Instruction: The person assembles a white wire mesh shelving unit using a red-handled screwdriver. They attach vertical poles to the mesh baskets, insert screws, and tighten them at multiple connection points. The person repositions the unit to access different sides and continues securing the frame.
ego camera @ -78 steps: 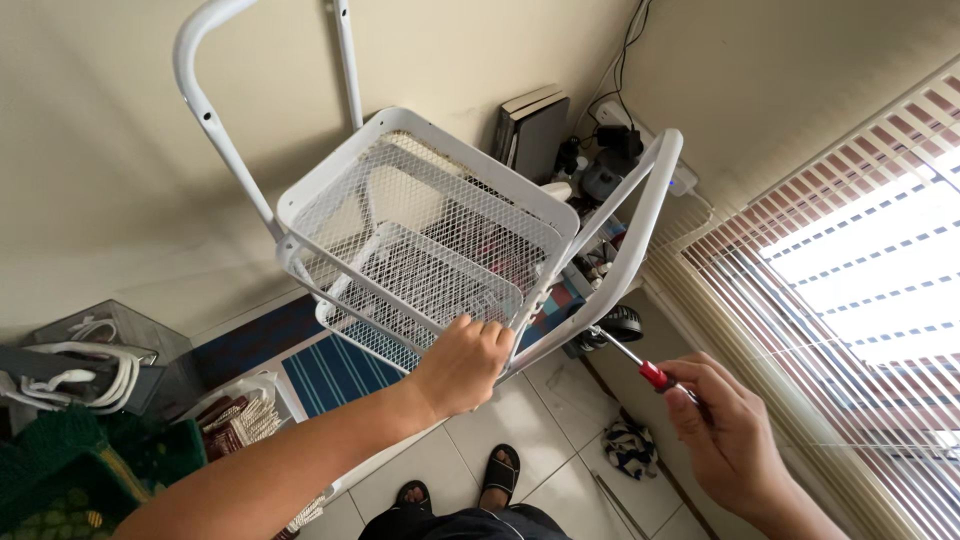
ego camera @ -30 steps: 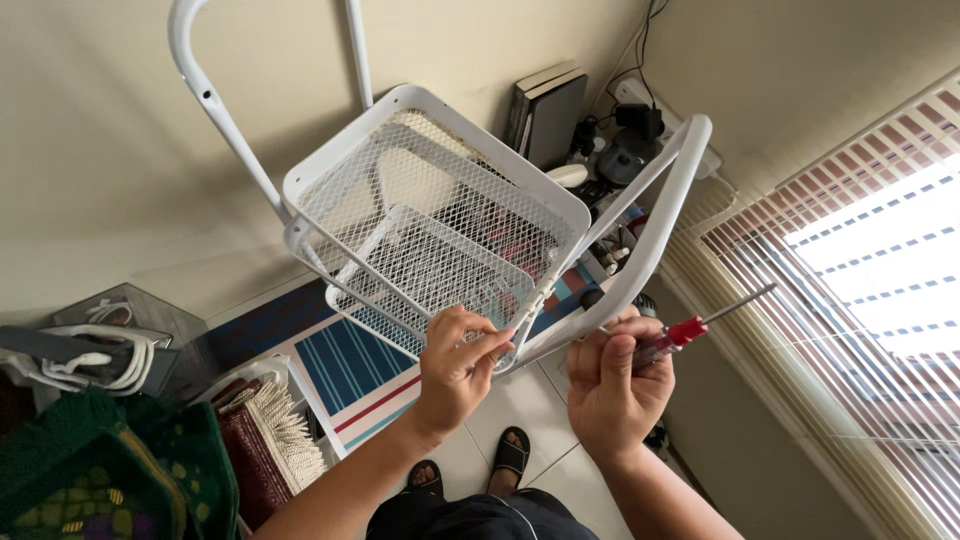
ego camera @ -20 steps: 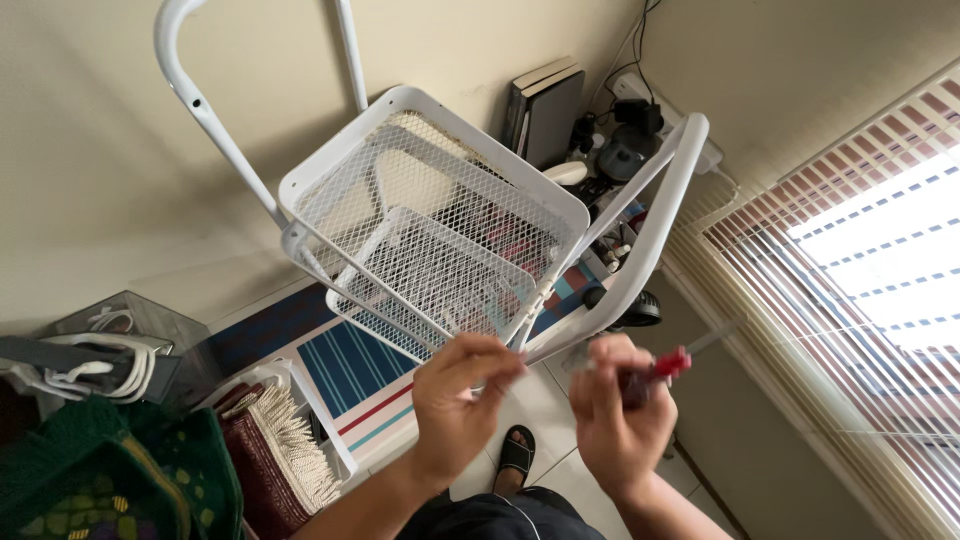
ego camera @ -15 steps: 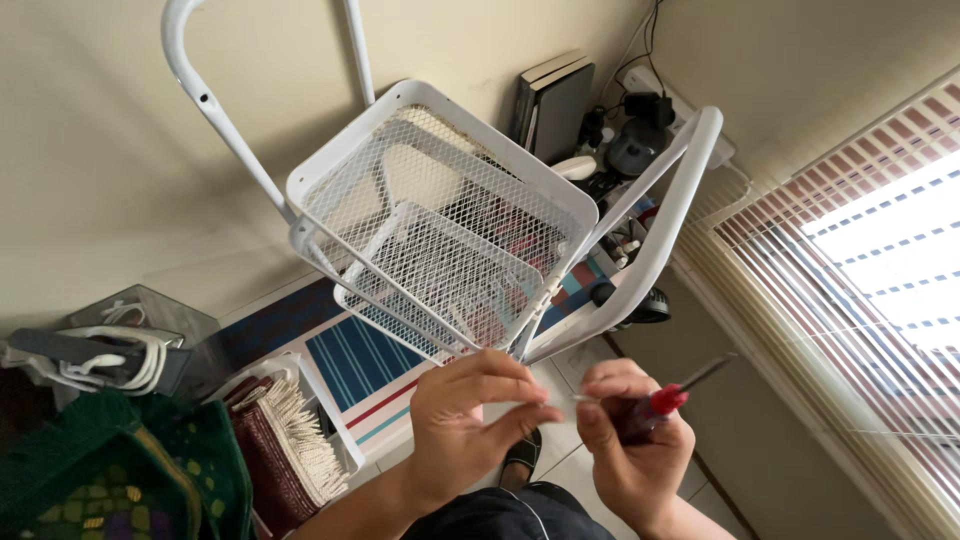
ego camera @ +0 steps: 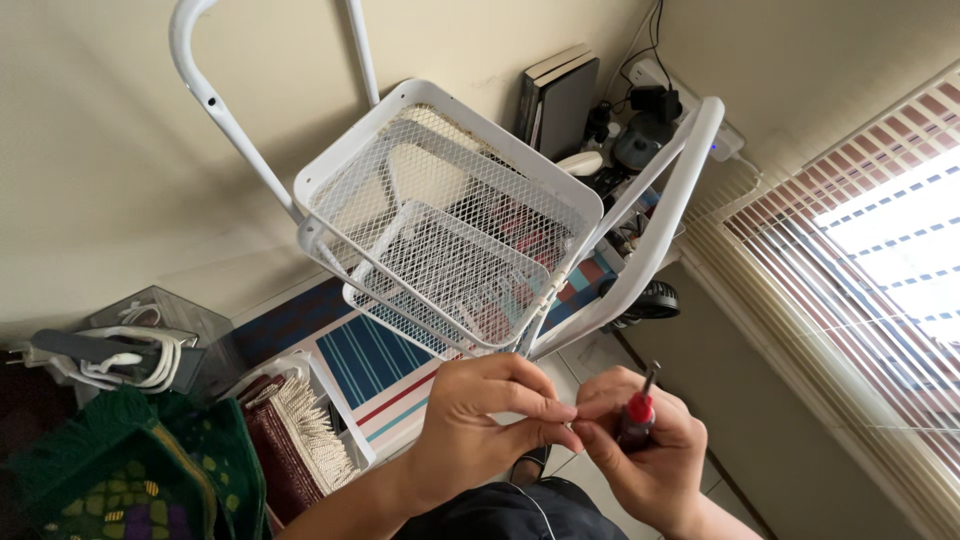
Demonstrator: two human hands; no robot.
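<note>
A white metal trolley (ego camera: 640,260) with tube legs and mesh baskets (ego camera: 450,230) stands tilted in front of me. Both hands are just below its near corner, off the frame. My right hand (ego camera: 645,455) grips a screwdriver with a red and black handle (ego camera: 636,418), its shaft pointing up. My left hand (ego camera: 490,420) has its thumb and fingers pinched together, meeting the right hand's fingertips. Something small may be between the fingertips; I cannot make it out.
A striped rug (ego camera: 355,365) lies on the tiled floor under the trolley. Bags and folded mats (ego camera: 130,470) are piled at the lower left. A power strip with plugs (ego camera: 650,110), a dark box (ego camera: 555,95) and a small fan (ego camera: 645,300) sit by the wall. Window blinds (ego camera: 860,260) fill the right.
My left hand let go of the basket's corner and dropped to meet the right. The right hand pulled the screwdriver off the trolley leg and turned its shaft upward.
</note>
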